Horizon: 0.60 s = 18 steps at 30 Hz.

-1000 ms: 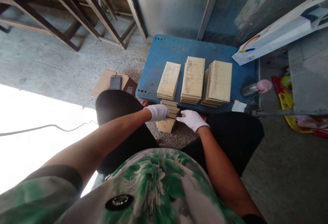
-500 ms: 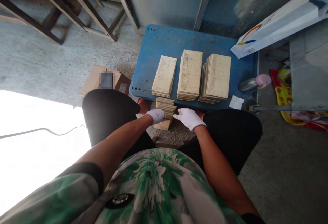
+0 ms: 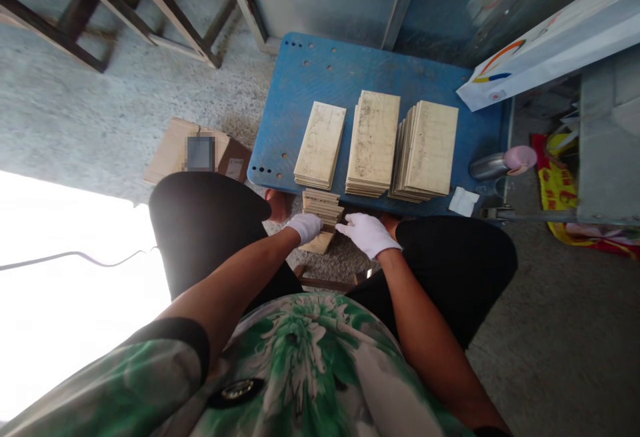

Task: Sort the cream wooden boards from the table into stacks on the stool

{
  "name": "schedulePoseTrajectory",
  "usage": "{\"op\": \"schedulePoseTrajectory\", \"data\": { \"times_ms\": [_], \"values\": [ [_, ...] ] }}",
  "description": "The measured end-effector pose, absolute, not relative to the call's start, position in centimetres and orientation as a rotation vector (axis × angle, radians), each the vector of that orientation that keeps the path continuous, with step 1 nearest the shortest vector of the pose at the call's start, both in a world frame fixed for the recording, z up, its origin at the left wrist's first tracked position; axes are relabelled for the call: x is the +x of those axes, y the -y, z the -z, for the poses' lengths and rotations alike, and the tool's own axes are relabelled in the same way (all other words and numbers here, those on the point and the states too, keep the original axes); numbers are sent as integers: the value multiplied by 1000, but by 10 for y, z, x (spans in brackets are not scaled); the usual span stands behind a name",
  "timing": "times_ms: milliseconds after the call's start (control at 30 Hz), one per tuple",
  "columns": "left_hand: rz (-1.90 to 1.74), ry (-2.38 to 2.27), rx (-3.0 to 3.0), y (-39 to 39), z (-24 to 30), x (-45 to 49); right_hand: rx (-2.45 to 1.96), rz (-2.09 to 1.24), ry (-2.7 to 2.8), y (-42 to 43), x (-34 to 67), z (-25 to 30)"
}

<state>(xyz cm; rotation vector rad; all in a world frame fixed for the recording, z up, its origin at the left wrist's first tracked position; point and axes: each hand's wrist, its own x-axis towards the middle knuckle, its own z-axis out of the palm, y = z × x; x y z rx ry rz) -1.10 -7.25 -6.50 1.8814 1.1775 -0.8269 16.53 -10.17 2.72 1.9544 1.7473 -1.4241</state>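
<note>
A seated person's gloved left hand (image 3: 305,227) is curling around the left side of a small stack of boards (image 3: 324,207) between the knees; the gloved right hand (image 3: 369,235) is pressing outstretched fingers against its right side, seemingly bracing it square; beyond, three larger stacks (image 3: 373,143) are lying side by side on a blue platform (image 3: 320,70); a metal flask (image 3: 493,165) is resting at its right edge.
</note>
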Motion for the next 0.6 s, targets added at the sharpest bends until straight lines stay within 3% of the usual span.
{"op": "schedulePoseTrajectory", "data": {
  "times_ms": [333, 600],
  "values": [
    [620, -1335, 1931, 66, 21, -7, 1975, 1394, -1790, 103, 166, -22],
    [112, -1700, 1716, 46, 14, -16, 2002, 1464, -1745, 106, 162, -18]
  ]
}}
